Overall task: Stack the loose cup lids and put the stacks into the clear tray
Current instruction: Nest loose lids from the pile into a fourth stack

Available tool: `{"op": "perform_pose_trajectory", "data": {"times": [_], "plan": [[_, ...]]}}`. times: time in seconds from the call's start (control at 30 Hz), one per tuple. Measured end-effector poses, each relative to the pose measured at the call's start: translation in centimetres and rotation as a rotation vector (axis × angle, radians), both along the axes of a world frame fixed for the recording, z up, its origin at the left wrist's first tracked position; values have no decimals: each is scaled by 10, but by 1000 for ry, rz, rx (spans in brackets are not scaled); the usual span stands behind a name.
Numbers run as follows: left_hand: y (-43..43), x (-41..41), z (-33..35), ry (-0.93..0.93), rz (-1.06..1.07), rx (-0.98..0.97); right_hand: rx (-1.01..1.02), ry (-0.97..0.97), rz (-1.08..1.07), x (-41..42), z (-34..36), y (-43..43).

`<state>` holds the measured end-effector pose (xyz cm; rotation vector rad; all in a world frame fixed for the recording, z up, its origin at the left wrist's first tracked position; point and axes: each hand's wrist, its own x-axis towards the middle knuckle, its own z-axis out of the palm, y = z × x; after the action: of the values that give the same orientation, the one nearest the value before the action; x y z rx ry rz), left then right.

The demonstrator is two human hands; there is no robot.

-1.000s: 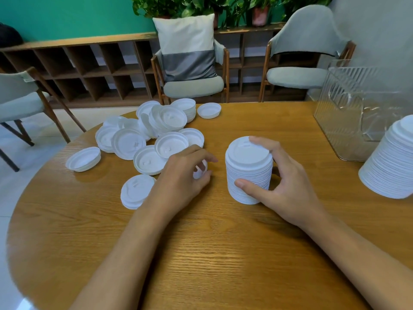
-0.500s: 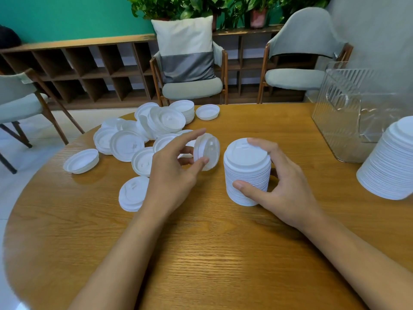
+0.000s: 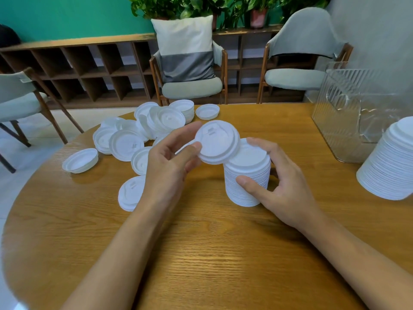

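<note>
Lid (image 3: 218, 142) is white, round, ridged, seemingly tilted over stack (image 3: 247, 175).

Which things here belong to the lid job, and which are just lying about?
Job: lid in left hand; stack held by right hand; loose lids; second stack; clear tray.
Lying about: chairs; cushion; shelf; potted plants.

A lounge or break area, like office or café seating. I sit at a round wooden tabletop (image 3: 201, 253). Beyond its far edge stand padded grey-green armchairs (image 3: 299, 77) with wooden frames, one holding a white and grey cushion (image 3: 185, 48). Behind them a low wooden cubby shelf (image 3: 89, 70) runs along a teal wall (image 3: 67, 16), with potted plants (image 3: 190, 5) on top.
</note>
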<state>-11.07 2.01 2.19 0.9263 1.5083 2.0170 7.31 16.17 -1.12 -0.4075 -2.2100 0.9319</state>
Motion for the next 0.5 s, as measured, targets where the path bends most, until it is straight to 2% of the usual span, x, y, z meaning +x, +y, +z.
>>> {"op": "perform_pose_trajectory", "data": {"times": [0.13,0.4,0.5], "plan": [[1,9,0,93,-21,-59,-32,0,29,0,1,-3],[4,22,-1,336,-58,-201,32,-1,70,-2,0,-4],[3,26,-1,344,-93,-220,30,20,74,-2,-1,-5]]}}
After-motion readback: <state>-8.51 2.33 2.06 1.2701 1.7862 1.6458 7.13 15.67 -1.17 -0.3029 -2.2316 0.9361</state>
